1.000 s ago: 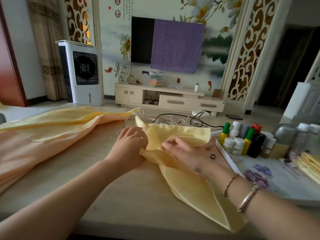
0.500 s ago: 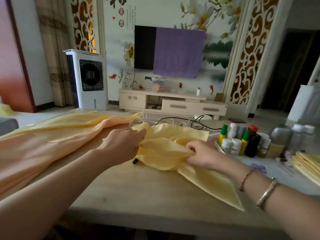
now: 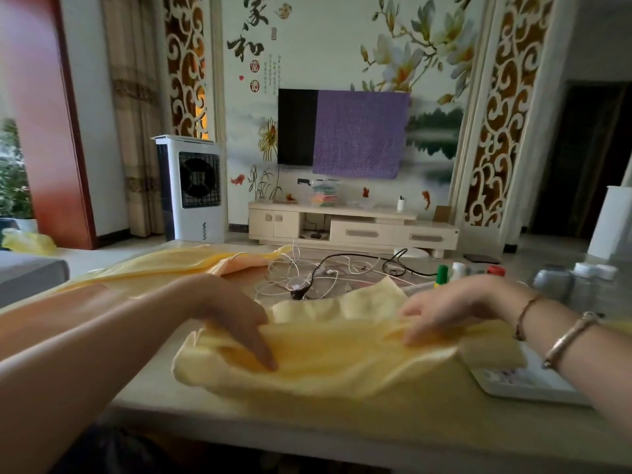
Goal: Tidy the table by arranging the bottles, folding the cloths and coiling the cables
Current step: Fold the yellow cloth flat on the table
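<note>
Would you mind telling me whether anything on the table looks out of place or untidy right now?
Yes: the white and black cables lie in a loose tangle behind the yellow cloth, uncoiled. A large yellow-and-peach cloth also sprawls unfolded across the table's far left.

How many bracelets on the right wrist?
2. A thin brown bracelet sits nearer the right hand, which holds the yellow cloth; a thicker metal bangle sits further up the forearm. None shows on the left wrist.
</note>
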Action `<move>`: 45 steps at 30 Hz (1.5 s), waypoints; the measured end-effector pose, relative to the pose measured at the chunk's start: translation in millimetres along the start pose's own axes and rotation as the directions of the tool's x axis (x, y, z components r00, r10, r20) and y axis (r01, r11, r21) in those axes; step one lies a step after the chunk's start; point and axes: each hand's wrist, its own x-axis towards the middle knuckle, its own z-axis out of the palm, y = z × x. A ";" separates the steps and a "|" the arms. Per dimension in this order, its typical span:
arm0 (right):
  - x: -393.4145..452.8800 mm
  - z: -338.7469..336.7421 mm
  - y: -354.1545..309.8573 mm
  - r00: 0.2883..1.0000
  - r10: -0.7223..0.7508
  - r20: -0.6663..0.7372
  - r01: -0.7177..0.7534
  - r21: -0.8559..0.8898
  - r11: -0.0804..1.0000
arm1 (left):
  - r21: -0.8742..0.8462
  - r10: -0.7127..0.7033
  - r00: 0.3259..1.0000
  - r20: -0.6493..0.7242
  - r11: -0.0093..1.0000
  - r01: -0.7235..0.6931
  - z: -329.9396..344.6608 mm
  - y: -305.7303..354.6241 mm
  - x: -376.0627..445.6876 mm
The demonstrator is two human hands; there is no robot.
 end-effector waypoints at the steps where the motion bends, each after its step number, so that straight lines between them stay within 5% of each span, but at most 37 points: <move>1: 1.3 4.2 -0.1 0.998 0.019 0.064 -0.017 -0.028 0.999 | -0.021 0.012 1.000 0.019 1.000 -0.011 4.3 -1.8 3.0; 4: 11.0 9.4 -0.5 0.997 0.043 0.062 -0.039 -0.069 0.997 | -0.152 0.031 1.000 0.005 0.988 -0.030 10.2 -15.2 15.2; 9: 59.4 2.3 7.5 0.973 -0.019 -0.230 -0.030 -0.207 0.978 | -0.350 0.006 0.990 -0.140 0.935 -0.055 5.4 -45.5 38.0; 14: 110.8 3.0 10.1 0.888 -0.037 -0.459 -0.128 -0.323 0.938 | -0.649 -0.200 0.934 -0.294 0.760 -0.042 6.5 -72.8 71.4; 20: 161.2 13.0 1.2 0.772 -0.127 -0.623 -0.119 -0.338 0.934 | -0.761 -0.271 0.913 -0.306 0.646 -0.063 14.4 -99.5 98.5; 24: 180.5 19.1 -3.8 0.728 -0.217 -0.651 -0.034 -0.349 0.936 | -0.627 -0.391 0.798 -0.459 0.779 0.022 13.1 -108.9 102.0; 27: 190.7 21.8 -3.7 0.716 -0.247 -0.653 -0.004 -0.358 0.934 | -0.489 -0.390 0.807 -0.444 0.860 0.146 15.9 -109.9 91.8; 35: 194.1 22.1 -0.5 0.729 -0.248 -0.638 0.001 -0.361 0.933 | -0.431 -0.398 0.813 -0.426 0.879 0.205 23.2 -104.2 76.1; 45: 201.6 25.3 -7.6 0.630 -0.334 -0.701 -0.075 -0.483 0.872 | -0.346 -0.421 0.780 -0.462 0.896 0.279 23.6 -105.7 74.4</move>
